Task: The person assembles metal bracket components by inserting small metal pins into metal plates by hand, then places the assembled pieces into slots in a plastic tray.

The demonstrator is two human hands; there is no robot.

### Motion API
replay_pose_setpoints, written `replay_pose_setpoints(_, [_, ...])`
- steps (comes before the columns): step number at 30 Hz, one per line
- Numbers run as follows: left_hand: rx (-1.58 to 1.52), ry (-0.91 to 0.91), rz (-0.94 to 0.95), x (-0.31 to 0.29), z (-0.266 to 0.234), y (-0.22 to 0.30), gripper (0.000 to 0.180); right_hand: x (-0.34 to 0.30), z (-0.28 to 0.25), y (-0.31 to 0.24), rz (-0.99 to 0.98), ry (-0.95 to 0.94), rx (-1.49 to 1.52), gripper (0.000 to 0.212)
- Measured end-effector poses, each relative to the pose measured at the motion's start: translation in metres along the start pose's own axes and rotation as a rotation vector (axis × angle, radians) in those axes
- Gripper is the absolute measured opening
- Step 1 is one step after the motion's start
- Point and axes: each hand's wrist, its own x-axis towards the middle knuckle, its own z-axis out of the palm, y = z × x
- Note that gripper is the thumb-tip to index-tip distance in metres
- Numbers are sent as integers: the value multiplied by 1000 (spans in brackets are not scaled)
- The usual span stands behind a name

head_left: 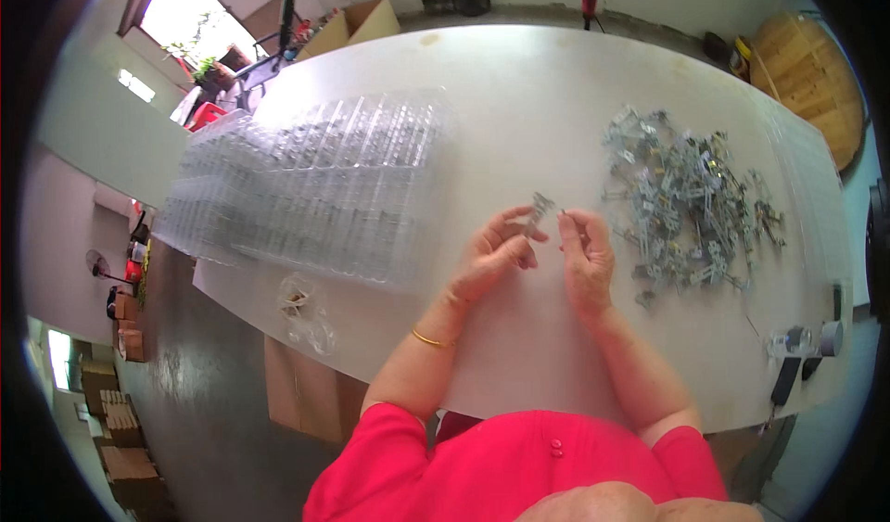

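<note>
Over the middle of the white table, my left hand (pixel 496 253) grips a small grey metal bracket (pixel 538 209) between thumb and fingers, its upper end sticking out. Close beside it, my right hand (pixel 587 261) is closed in a pinch; a tiny dark tip shows at the fingertips, too small to name. The two hands are slightly apart. To the right of my right hand lies a loose pile of similar metal parts (pixel 691 207), some with brassy bits. Clear plastic trays (pixel 315 184) stand on the left, with rows of small parts in them.
A clear plastic bag (pixel 311 309) lies at the table's left front edge. More clear trays (pixel 802 179) line the right edge. At the right front are a round-lidded container (pixel 832 338) and a black object (pixel 786 381). A cardboard box (pixel 301 388) stands below the table.
</note>
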Motion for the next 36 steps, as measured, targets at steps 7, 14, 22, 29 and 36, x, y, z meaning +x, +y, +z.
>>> replay_pose_setpoints(7, [-7,49,85,2,-2,-6,57,-6,-1,-23,23,-223,-99,9])
replay_pose_setpoints(14, [20,95,76,-2,2,-5,62,-8,-4,-34,39,-250,-187,12])
replay_pose_setpoints(22, [70,72,152,3,-2,-12,65,-8,-4,-32,34,-267,-289,8])
replay_pose_setpoints(29, [75,68,142,5,1,-13,65,-8,-7,-25,-111,-323,-368,9])
replay_pose_setpoints(36, [161,91,135,6,-6,-19,64,-7,-4,-22,-100,-315,-338,7])
